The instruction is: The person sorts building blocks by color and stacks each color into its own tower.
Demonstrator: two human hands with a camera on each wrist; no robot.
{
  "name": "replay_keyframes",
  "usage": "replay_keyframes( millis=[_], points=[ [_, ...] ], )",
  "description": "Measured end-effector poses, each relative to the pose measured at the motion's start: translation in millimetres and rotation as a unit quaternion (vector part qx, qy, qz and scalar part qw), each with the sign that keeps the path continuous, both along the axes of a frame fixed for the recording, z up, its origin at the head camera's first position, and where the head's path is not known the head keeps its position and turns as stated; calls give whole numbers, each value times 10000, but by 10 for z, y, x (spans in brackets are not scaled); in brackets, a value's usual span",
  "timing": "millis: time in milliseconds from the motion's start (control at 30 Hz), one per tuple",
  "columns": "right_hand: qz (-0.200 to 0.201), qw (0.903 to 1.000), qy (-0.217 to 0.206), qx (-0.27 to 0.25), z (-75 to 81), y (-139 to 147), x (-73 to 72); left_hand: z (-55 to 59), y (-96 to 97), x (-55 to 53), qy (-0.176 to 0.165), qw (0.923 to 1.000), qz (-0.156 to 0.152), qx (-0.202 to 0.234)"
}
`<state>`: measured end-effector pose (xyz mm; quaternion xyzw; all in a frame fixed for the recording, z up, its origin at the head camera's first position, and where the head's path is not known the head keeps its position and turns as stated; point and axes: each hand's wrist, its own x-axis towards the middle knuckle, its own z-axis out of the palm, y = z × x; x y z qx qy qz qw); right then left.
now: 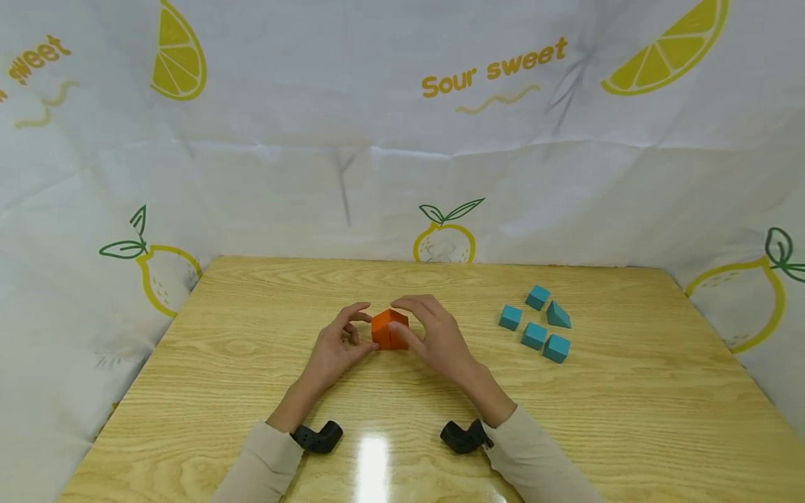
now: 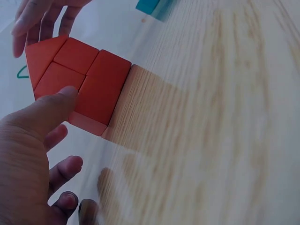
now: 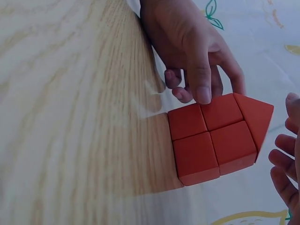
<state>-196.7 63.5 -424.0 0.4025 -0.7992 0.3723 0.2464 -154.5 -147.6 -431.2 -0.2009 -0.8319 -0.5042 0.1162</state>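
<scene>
Reaching in from the near edge, two arms in pale sleeves (image 1: 264, 461), a black wrist device (image 1: 318, 437) at each cuff. Streak of glare (image 1: 373, 468) on the wood-grained table (image 1: 629, 412) between them.

Left hand (image 1: 336, 353): thumb tip touching the side of the orange block house (image 1: 381, 331); other fingers relaxed, loosely bent, wrapped round nothing. Right hand (image 1: 440, 339): fingers released and loosely bowed near the roof; right wrist view shows a gap between fingertips and house.

House stands upright on the table, between the hands: four cubes two by two, triangular block (image 3: 255, 119) on top. Reads red from both wrists. In the way: right thumb crosses in front of it from the head; left thumb laps over its edge from the left wrist.

Further right, well apart from the hands: four blue cubes (image 1: 534, 336) in a loose cluster, blue triangular block (image 1: 558, 316) close beside. Cannot tell whether the nearest two cubes touch.

Past the far edge, creased white cloth (image 1: 295, 188): a lemon drawing (image 1: 444, 244) low behind the house, lemon slices (image 1: 178, 52) higher, lettering (image 1: 495, 68) reading "Sour sweet".
</scene>
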Motion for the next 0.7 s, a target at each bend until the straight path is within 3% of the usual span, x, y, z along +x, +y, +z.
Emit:
replay_keyframes(
  millis=[367,700],
  points=[
    [-169,9990,128,-402,40,258,34,100,-3,26,-149,9982,307,493],
    [-657,9966,61,-493,114,605,77,336,48,98,541,9960,484,519]
  ],
)
